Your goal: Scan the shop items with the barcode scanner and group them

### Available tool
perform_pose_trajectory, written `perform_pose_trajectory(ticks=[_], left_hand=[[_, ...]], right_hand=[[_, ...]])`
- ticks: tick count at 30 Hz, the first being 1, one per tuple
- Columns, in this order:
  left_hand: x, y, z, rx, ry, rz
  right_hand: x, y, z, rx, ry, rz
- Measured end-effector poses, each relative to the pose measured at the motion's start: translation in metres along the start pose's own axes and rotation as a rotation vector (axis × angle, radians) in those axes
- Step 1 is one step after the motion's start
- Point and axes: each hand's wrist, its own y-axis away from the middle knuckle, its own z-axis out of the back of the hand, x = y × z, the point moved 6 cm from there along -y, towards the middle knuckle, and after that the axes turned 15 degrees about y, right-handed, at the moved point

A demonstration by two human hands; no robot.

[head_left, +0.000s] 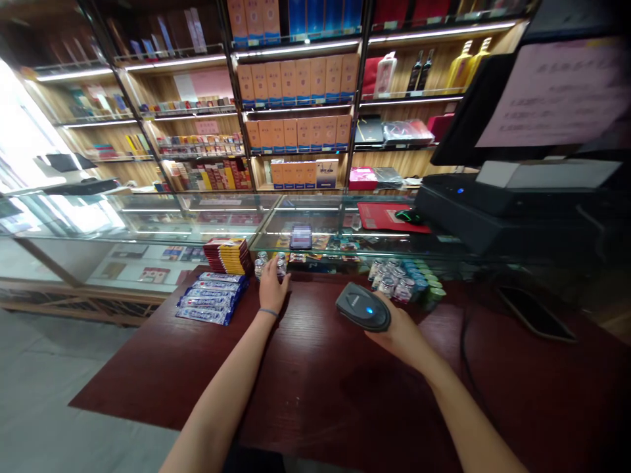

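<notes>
My right hand (397, 328) is wrapped round a dark barcode scanner (362, 306) with a lit blue light, held above the brown table. My left hand (273, 289) reaches to the table's far edge, thumb apart from the stretched fingers. Its fingertips are at a few small silver-lidded jars (261, 265); whether they touch is hard to tell. Left of that hand lie several blue-and-white packets (210, 299) in a row, with a stack of red and yellow packs (227, 255) behind them. Beyond the scanner stands a group of small jars (392, 279) beside blue and green tubes (426, 286).
A glass display counter (325, 220) runs behind the brown table (300, 387). To the right are a phone (535, 312), a black cable (466, 348) and a dark machine under a monitor (463, 125). A mouse (407, 215) rests on a red mat (379, 217). Stocked shelves (300, 108) line the wall.
</notes>
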Motion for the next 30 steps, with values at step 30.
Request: perform_pose_trajectory(ticks=[30], left_hand=[[-0.163, 0.076, -0.237, 0.269, 0.391, 0.113]], right_hand=[[-0.095, 0.037, 0.122, -0.532, -0.39, -0.308]])
